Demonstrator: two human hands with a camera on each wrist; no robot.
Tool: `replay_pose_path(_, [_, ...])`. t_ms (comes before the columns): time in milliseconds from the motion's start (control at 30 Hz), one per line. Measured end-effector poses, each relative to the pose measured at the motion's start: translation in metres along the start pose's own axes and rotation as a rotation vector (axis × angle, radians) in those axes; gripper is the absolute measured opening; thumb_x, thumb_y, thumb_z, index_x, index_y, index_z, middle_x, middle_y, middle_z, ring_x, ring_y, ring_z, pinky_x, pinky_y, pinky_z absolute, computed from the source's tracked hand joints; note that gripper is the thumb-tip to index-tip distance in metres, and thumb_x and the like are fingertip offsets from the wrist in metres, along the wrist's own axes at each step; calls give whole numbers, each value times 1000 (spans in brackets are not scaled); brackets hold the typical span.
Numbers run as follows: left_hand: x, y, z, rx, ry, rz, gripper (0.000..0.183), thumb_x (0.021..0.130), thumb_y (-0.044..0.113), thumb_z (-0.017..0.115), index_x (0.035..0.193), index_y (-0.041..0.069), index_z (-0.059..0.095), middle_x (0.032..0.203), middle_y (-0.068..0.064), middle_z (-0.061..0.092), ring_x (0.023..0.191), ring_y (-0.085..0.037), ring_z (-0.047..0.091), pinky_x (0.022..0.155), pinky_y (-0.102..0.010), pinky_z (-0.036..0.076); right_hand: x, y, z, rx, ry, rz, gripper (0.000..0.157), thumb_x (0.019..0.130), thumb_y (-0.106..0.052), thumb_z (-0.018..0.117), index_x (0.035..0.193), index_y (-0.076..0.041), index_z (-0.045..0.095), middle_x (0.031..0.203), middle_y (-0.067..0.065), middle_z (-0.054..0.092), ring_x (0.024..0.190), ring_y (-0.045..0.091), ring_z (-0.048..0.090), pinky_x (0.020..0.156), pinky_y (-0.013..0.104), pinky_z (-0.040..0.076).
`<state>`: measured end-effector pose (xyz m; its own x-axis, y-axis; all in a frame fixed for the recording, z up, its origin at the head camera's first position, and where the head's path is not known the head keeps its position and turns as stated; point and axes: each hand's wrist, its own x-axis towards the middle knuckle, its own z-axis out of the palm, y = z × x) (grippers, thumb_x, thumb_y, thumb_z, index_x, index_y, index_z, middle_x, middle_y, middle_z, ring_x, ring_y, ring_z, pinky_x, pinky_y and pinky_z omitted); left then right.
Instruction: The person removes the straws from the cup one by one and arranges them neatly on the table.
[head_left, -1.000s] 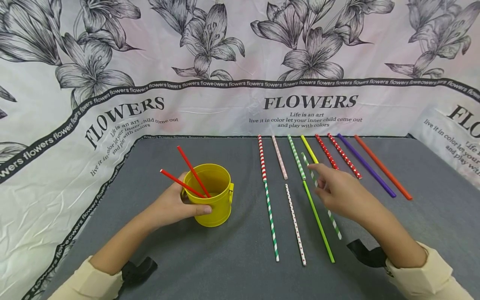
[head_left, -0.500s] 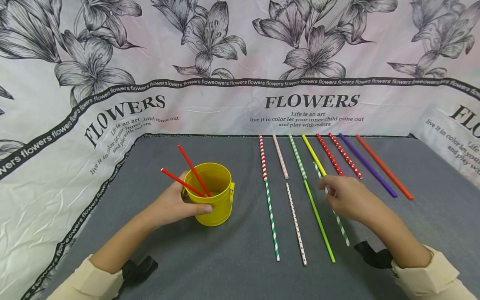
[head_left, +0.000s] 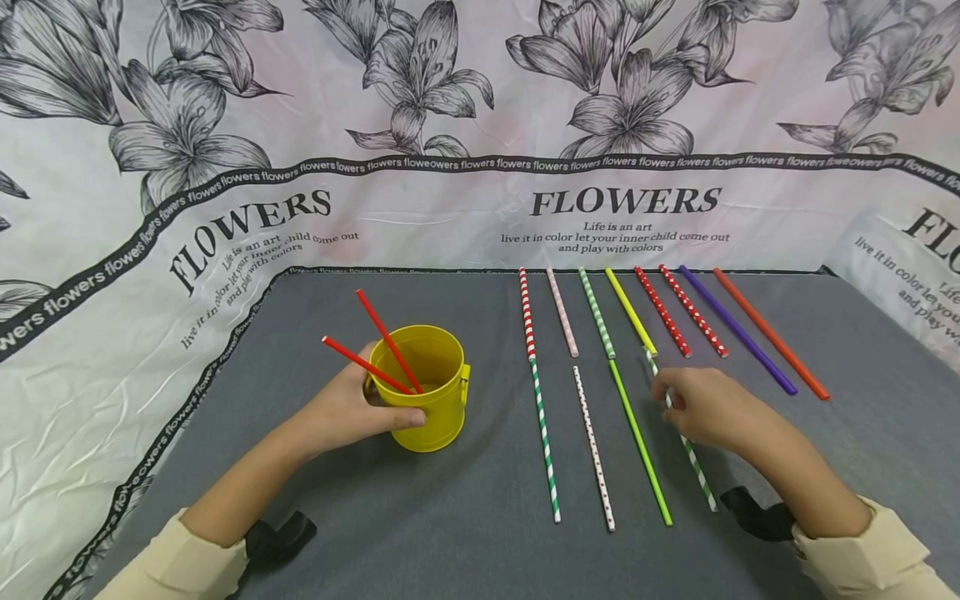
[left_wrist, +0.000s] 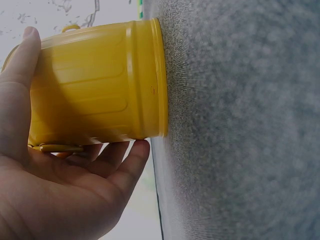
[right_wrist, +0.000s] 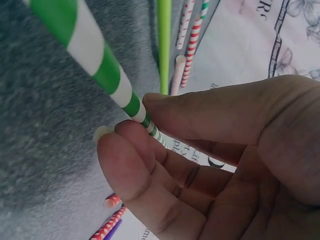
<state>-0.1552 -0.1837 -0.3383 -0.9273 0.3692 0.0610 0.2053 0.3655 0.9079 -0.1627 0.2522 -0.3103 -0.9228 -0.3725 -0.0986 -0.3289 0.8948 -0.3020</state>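
Observation:
A yellow bucket stands upright on the grey table, with two red straws leaning inside it. My left hand grips the bucket from its left side, thumb across the front; in the left wrist view the bucket fills the grasp. My right hand pinches a green-and-white striped straw between thumb and fingers. The far end of that straw meets the near end of a yellow straw. Seen from the right wrist, the striped straw runs past the fingertips.
Left of the right hand lie a lime green straw, a white dotted straw and a green-striped straw. Behind is a row of several straws, including a purple straw and an orange straw. A flower-printed cloth borders the table.
My right hand has moved right and nearer with the green-and-white striped straw, bringing it below the yellow straw. The left hand and bucket have stayed in place.

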Motion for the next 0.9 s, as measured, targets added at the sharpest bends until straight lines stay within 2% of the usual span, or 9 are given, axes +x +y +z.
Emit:
replay_pose_path(167, [0,2,0,7,6,-9,81,76,26,90,139,12,42,132,-5,57,118,-24,54,97,-45,47,-3,5,2,-9,-15,21,17,84,-1,74,99,-1,66,75,1,53,63,17,46,55,34,40])
replay_pose_path(567, [-1,1,1,16,2,6,81,76,26,90,140,13,41,133,-4,56,118,-24,55,96,-44,48,-7,13,6,-12,-12,-2,16,83,1,74,96,-1,66,72,-1,53,61,16,47,54,34,41])
replay_pose_path(900, [0,2,0,6,8,8,78,76,25,90,138,13,44,132,-5,55,116,-25,55,95,-46,48,-3,10,-5,-7,-43,-2,18,86,-3,73,103,1,67,77,1,59,64,16,53,56,36,46])
